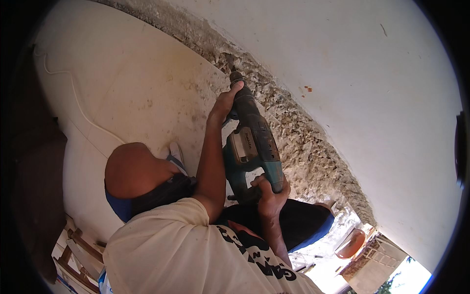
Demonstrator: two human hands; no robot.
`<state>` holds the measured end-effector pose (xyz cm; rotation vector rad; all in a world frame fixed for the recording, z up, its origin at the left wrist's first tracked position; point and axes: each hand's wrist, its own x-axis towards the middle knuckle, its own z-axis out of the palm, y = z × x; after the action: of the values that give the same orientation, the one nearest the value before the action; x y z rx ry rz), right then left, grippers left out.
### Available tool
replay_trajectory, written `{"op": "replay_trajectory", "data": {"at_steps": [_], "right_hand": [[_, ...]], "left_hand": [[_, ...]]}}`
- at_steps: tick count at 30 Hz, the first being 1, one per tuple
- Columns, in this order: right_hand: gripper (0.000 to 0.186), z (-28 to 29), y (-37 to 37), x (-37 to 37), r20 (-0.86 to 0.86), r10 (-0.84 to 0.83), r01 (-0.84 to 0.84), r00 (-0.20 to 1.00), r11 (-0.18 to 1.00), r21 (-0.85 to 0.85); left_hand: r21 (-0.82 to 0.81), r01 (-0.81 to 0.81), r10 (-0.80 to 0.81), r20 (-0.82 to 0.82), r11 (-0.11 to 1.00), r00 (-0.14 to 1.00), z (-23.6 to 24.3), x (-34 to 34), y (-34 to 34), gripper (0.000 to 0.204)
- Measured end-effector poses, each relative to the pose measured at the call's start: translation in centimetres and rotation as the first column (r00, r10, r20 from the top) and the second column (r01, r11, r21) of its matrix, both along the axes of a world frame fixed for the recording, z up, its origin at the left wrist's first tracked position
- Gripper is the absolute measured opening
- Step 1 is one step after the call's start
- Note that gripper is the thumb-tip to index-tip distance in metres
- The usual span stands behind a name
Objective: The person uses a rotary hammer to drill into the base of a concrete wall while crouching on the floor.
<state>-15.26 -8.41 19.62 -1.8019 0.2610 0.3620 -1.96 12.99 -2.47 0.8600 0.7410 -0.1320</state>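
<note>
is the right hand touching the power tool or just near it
Touching: the head view shows the right hand closed on the power tool at its rear end.

I saw a pale, dusty tiled floor [142,73] spreading left of the left fingers [238,86]; a white cable [78,100] lay on it, farther left.

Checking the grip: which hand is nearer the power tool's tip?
The left hand, at the front of the power tool; the right hand grips its rear.

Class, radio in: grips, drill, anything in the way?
Left grip on drill's front; right grip on its rear. Bit at rubble; nothing seen between them.
</note>
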Motion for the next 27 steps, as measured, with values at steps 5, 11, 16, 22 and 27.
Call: {"op": "replay_trajectory", "data": {"at_steps": [5,11,16,22,27], "right_hand": [[0.019,4.3,0.2,-0.9,-0.057,0.044,-0.051,0.997,0.991,-0.120],[0.012,4.2,-0.8,-3.5,-0.005,-0.079,0.078,0.997,0.993,-0.087],[0.014,4.8,-1.4,-5.5,0.035,-0.009,0.013,0.999,0.990,-0.137],[0.016,5.2,-2.0,-6.3,0.060,-0.012,0.017,0.998,0.997,-0.078],[0.016,4.5,-2.4,-6.1,0.087,0.006,0.002,0.996,0.996,-0.090]], "left_hand": [[-0.032,-0.034,0.033,-0.029,0.999,0.999,1.2,-1.9,-1.3,0.075],[-0.132,0.003,0.001,0.033,0.991,0.999,3.4,-3.1,-2.4,0.066],[-0.236,0.037,-0.018,0.084,0.971,0.996,4.2,-4.1,-2.7,0.068],[-0.234,0.073,-0.047,0.117,0.970,0.992,4.0,-3.7,-4.2,0.072],[-0.234,0.044,-0.011,0.139,0.971,0.990,4.8,-3.7,-4.4,0.063]]}}
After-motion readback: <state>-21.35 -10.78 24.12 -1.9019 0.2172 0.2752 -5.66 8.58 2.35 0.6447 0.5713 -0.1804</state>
